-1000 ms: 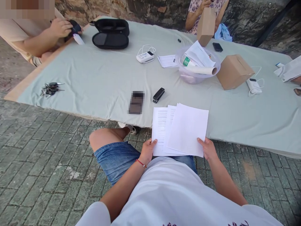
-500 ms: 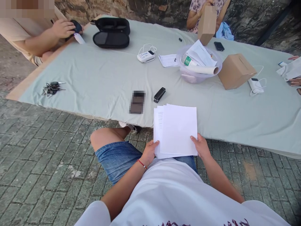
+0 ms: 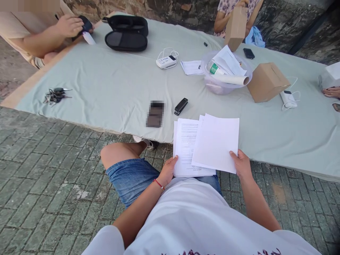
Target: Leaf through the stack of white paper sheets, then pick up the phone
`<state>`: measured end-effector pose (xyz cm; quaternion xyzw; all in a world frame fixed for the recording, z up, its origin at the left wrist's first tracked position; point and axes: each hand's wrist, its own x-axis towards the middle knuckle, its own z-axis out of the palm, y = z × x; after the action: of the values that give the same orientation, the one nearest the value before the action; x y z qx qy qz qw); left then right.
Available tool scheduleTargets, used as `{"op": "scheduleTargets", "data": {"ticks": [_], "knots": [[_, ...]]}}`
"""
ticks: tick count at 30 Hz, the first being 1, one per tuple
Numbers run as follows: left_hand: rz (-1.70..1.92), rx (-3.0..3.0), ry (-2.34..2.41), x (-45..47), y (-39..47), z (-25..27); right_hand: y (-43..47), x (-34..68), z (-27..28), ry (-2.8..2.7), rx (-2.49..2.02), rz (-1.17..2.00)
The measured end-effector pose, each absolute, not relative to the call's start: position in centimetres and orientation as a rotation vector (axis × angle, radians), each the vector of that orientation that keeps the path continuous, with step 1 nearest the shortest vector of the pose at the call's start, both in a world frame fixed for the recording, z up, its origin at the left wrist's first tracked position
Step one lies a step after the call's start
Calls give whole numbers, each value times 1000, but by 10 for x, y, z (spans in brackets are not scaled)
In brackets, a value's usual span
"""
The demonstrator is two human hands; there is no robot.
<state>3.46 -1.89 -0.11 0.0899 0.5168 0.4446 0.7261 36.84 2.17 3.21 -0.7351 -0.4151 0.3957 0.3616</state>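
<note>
My left hand [image 3: 168,170] grips the lower left edge of a stack of printed paper sheets [image 3: 185,145], thumb on top. My right hand [image 3: 241,163] pinches the right edge of blank-faced paper sheets [image 3: 216,143], which overlap the right part of the printed stack. Both lots are held over my lap at the table's near edge. Just beyond the papers, a black stapler [image 3: 181,106] lies on the cloth. Left of it is a dark, blurred-out flat object [image 3: 155,114]. The fingers under the papers are hidden.
On the cloth-covered table [image 3: 111,85] are keys [image 3: 56,95], a black case [image 3: 126,35], a white power bank [image 3: 166,62], a plastic basin [image 3: 220,86] with papers and a bottle, a cardboard box [image 3: 268,83] and a phone [image 3: 249,53]. Other people sit at the far side and both ends.
My right hand has moved right, sliding the top sheets off the stack and uncovering a printed page. My left hand stays on the stack's left edge.
</note>
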Motion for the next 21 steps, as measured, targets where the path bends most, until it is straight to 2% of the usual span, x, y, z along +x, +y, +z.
{"op": "scheduleTargets", "data": {"ticks": [10,21], "knots": [[906,424,1113,26,-19,11,20,317,28,-1238,-1822,1263],[918,210,1058,34,-20,2,18,341,20,-1225,-1962,987]]}}
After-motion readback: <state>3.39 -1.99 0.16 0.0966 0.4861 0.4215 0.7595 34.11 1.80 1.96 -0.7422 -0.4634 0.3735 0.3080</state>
